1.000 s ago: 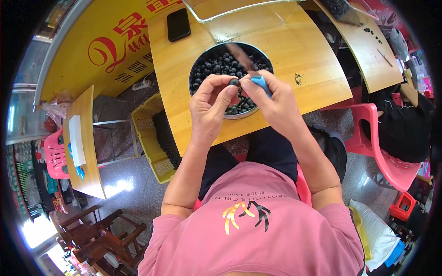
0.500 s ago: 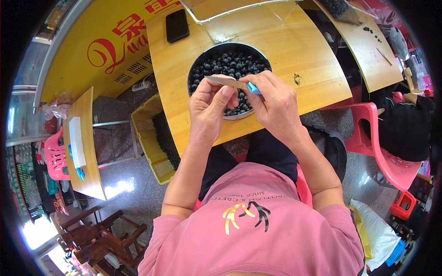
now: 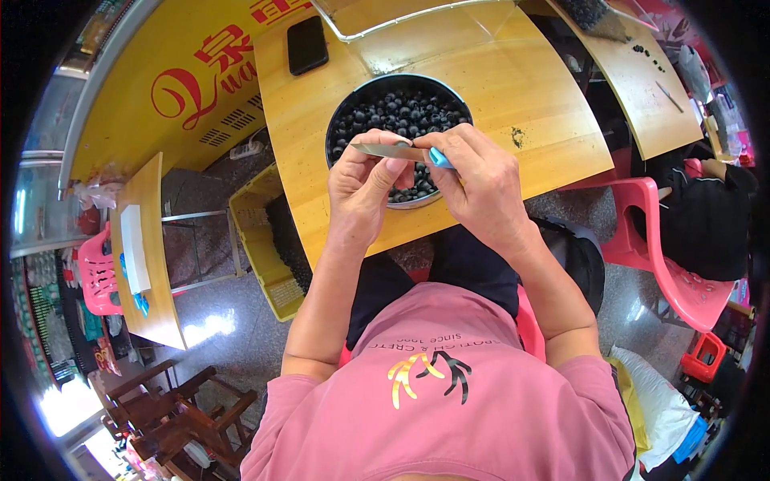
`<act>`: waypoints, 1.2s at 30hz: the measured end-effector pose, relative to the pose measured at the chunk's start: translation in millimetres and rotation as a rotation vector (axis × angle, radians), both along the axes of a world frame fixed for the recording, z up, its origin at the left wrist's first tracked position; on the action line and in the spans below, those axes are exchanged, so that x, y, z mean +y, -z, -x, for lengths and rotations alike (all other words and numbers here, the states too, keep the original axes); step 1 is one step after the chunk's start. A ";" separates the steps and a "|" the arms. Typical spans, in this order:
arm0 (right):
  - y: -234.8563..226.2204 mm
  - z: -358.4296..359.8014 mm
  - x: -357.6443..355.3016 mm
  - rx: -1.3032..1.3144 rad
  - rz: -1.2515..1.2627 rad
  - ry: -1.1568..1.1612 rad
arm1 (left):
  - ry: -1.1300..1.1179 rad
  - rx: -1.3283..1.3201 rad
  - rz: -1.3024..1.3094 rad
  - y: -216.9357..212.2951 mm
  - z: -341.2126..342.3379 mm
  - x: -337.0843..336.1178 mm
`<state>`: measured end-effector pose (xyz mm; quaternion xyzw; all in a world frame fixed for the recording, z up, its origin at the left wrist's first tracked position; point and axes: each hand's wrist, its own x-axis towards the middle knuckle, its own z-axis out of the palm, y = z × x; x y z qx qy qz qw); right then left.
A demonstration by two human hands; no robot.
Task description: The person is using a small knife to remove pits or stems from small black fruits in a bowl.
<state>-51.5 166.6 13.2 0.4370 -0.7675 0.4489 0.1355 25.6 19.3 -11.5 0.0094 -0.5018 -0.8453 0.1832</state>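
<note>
A knife (image 3: 385, 150) lies across both hands above a round bowl (image 3: 331, 120) on the wooden table. My right hand (image 3: 479, 171) is closed round its light-blue handle, and the blade points left. My left hand (image 3: 361, 184) is closed, thumb and fingers pinching a small dark round piece (image 3: 403, 143) against the blade; the fingers mostly hide it. Many similar blackish, shiny round pieces (image 3: 393, 110) fill the bowl.
A black phone (image 3: 308, 46) lies on the table, with a clear-sided container (image 3: 425, 36) at its far edge and dark crumbs (image 3: 517, 138) at right. A yellow crate (image 3: 261, 240) stands left below. Right are a pink chair (image 3: 674, 264) and another table (image 3: 650, 120).
The blade has turned slightly and its tip sits a little lower and farther left. A dark piece now shows at the left fingertips. The bowl and phone stay put.
</note>
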 end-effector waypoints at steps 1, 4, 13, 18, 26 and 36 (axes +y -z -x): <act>-0.6 -0.4 -0.1 -0.016 -0.002 -0.012 | 0.001 0.015 0.012 -0.1 -0.5 -1.0; 7.4 6.2 -1.2 0.024 -0.050 0.048 | 0.120 0.001 0.113 -0.2 -8.6 -7.5; 6.0 23.0 12.3 -0.396 0.072 0.092 | -0.391 0.055 0.381 -8.9 -57.6 -65.5; 10.9 31.1 28.6 -0.474 0.067 0.176 | -0.681 -0.315 0.524 21.5 -119.0 -138.6; 18.1 27.6 32.4 -0.561 0.073 0.174 | -0.611 -0.301 1.031 -3.4 -71.8 -98.6; 18.3 22.9 39.8 -0.562 0.093 0.169 | -0.107 0.140 1.475 4.5 62.1 -8.7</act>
